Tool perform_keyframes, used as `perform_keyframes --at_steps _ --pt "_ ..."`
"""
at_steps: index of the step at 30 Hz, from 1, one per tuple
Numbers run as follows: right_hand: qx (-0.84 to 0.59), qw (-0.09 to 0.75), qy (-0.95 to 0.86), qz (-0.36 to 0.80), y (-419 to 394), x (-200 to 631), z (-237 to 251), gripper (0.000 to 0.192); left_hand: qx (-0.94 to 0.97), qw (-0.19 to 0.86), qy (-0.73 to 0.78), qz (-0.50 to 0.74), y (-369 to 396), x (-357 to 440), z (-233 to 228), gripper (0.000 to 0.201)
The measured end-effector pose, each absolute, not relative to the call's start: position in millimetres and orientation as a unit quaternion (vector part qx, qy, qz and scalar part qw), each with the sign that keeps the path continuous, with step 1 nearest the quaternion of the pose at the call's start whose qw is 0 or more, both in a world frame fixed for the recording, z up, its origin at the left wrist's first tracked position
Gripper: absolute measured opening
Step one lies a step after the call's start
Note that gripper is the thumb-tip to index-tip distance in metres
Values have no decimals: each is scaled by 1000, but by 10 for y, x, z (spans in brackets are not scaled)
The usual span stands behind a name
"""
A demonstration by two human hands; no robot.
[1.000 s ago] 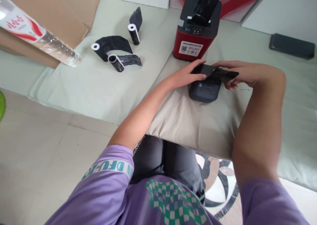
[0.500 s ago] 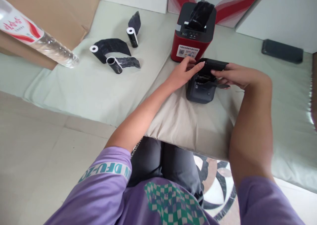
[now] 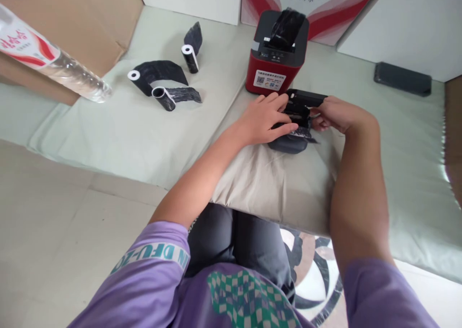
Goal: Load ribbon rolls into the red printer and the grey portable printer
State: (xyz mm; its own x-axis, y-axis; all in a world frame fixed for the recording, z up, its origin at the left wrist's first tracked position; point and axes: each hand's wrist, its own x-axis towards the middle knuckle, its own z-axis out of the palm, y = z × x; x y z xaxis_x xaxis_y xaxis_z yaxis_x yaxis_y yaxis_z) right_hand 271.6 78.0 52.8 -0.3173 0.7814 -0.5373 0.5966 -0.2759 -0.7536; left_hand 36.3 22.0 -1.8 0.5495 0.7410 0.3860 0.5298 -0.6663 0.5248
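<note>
A small dark label printer [image 3: 288, 145] sits on the cloth-covered surface with its lid [image 3: 308, 97] raised. A strip of black paper [image 3: 303, 133] lies over its front edge. My left hand [image 3: 265, 119] is bent over the left side of the printer, gripping it, with the thumb on the front by the strip and the other fingers at the opening. My right hand [image 3: 335, 114] is closed at the right side of the raised lid, its fingers curled in by the compartment. The hands partly hide the inside of the printer.
A red and black printer [image 3: 272, 61] with black paper coming out stands just behind. Several unrolled black paper rolls [image 3: 164, 98] lie to the left, near a water bottle [image 3: 65, 66]. A dark phone-like slab [image 3: 402, 79] lies at right. Boxes [image 3: 285, 10] line the back.
My left hand has moved from the lid's top left down over the printer's opening and front. The right hand's fingers have curled in beside the compartment. The paper strip now hangs lower over the front.
</note>
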Motion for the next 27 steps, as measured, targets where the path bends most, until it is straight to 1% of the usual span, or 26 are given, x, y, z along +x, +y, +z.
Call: perform_keyframes --at_steps 3,5,12,19,22,24,27 --pt "-588 85 -596 541 747 2695 572 26 854 168 374 319 216 387 -42 70" --pt "-585 80 -597 543 730 2684 591 26 850 163 379 327 225 410 -68 74" --pt "-589 71 -597 540 698 2652 638 30 838 123 430 312 156 513 -101 82" --pt "-570 76 -583 574 698 2715 668 20 835 79 459 292 60 557 -76 84" --pt "-529 77 -575 619 708 2804 699 24 846 65 448 282 58 505 -38 87" --pt "-513 90 -560 645 708 2848 738 33 861 58 421 280 61 437 16 87" --pt "-517 102 -556 643 689 2856 804 43 892 60 360 266 58 323 112 80"
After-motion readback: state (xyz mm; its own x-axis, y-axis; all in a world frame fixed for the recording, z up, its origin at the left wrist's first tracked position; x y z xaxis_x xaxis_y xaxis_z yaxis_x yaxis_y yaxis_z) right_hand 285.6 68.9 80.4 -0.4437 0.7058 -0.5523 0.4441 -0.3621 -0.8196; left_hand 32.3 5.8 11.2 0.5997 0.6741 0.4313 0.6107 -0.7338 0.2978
